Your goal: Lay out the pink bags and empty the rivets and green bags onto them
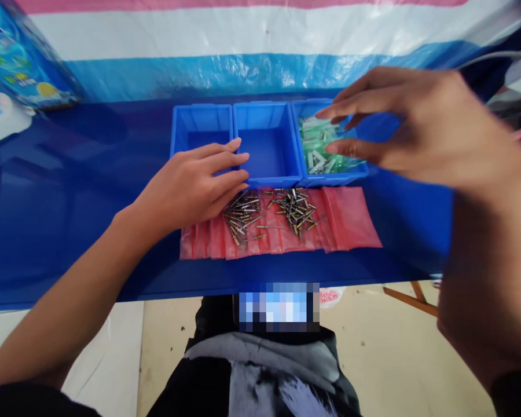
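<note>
Left hand [191,188]: open, flat, fingers over left bin [202,113].
Right hand [421,124]: open, empty, above green sleeves [319,145].
Rivets [290,211]: loose on pink bags [351,217] (spread, within easy reach).

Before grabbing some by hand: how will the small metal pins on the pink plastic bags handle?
The small metal pins look thin and round, so they'd probably roll easily. They seem stiff. The glossy pink plastic bags may let them slide.

My blue table [69,255] had a big striped plastic sheet [243,29] behind it. A blue pack [21,58] and a white thing [0,119] sat at the left.
</note>
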Action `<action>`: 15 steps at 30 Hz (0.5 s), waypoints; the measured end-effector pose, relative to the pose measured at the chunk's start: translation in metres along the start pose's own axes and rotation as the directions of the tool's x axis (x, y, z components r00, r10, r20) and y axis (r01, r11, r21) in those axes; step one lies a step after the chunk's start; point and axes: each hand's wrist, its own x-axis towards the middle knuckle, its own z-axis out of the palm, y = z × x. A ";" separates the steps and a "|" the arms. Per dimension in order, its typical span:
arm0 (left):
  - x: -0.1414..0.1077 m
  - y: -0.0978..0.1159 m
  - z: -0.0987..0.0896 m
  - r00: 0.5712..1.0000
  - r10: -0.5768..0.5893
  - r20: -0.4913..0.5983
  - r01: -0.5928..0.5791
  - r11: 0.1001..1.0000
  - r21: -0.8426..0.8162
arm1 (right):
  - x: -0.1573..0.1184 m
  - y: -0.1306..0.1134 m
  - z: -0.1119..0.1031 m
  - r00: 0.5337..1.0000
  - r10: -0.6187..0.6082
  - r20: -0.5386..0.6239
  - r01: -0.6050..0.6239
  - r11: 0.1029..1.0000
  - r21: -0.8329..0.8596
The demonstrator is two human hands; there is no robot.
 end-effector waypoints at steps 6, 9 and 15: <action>-0.003 0.002 0.013 0.993 -0.076 -0.092 0.059 0.984 -0.171 | 0.047 0.031 0.005 0.859 0.126 0.496 0.032 0.954 -0.298; -0.003 0.003 0.014 0.988 -0.144 -0.047 0.128 0.960 -0.250 | 0.054 0.027 0.014 0.818 0.175 0.548 0.067 0.918 -0.392; -0.002 0.005 0.015 0.981 -0.191 -0.029 0.175 0.946 -0.274 | 0.053 0.021 0.015 0.882 0.192 0.430 -0.023 0.930 -0.368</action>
